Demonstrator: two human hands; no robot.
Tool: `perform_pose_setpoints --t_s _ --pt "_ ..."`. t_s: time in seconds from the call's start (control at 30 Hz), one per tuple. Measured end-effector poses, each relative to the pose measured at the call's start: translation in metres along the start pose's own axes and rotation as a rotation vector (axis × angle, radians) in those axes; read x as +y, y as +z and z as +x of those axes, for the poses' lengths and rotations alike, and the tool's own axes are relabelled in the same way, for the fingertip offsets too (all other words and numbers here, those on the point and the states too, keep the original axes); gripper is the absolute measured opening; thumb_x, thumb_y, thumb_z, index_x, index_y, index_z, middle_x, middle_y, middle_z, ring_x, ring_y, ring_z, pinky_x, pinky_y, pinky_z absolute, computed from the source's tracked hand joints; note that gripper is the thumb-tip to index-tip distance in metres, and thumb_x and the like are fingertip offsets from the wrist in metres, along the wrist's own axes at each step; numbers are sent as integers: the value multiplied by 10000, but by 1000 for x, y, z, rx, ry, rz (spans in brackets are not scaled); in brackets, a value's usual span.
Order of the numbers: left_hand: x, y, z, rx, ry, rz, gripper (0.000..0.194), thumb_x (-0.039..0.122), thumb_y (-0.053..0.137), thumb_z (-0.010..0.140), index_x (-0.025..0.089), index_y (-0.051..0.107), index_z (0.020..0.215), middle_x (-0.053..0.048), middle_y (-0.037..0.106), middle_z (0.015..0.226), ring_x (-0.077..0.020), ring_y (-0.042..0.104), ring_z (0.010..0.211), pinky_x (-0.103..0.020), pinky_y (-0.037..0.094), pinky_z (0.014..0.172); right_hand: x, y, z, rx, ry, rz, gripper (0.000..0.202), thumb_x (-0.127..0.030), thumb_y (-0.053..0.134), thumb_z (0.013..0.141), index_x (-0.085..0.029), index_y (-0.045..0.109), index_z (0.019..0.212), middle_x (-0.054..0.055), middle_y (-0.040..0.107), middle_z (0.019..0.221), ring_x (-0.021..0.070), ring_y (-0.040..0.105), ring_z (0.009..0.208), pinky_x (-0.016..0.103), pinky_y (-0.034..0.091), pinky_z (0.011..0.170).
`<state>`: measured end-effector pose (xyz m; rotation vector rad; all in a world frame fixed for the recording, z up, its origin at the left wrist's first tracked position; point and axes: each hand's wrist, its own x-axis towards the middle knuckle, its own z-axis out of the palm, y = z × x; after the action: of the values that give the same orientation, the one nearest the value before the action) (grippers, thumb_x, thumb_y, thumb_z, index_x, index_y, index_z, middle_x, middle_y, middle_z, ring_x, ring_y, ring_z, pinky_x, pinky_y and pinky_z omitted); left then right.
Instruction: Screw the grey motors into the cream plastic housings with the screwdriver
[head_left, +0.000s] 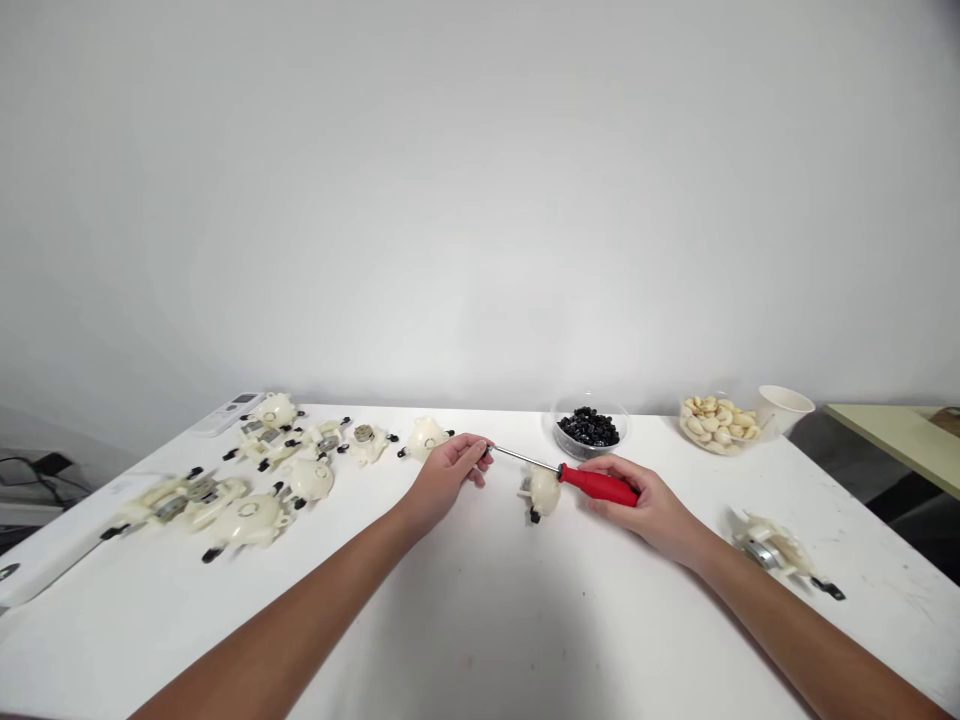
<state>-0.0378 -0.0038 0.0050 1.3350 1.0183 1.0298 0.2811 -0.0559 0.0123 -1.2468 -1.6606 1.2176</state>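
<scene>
My right hand [637,500] is wrapped round the red handle of a screwdriver [606,487], whose metal shaft points left. At the shaft's tip, the fingers of my left hand [450,472] pinch a small dark piece [488,450]. Beneath the shaft, a cream plastic part [545,493] with a black end sits on the white table [465,620], apart from my left hand.
Several similar cream parts [247,520] lie at the left, and one more [776,550] at the right. Behind stand a bowl of black pieces [589,427], a bowl of cream pieces [718,424] and a white cup [784,405]. A remote [225,414] lies back left.
</scene>
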Motion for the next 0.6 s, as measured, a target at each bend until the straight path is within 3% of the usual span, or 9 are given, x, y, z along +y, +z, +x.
perform_pose_setpoints --t_s 0.23,0.6 --pt "9 3 -4 35 -45 -57 370 501 711 909 142 730 1001 -45 664 847 -147 598 722 -303 525 694 -4 2 -4 93 14 -43 379 -415 797 827 -253 744 1166 65 763 1097 256 696 882 335 546 722" --pt "4 5 -6 45 -33 -88 364 483 736 904 132 766 996 -68 687 866 -158 609 733 -291 541 624 -4 -1 -5 140 -89 -154 356 -317 755 819 -247 761 1168 71 771 1136 264 706 894 340 546 753"
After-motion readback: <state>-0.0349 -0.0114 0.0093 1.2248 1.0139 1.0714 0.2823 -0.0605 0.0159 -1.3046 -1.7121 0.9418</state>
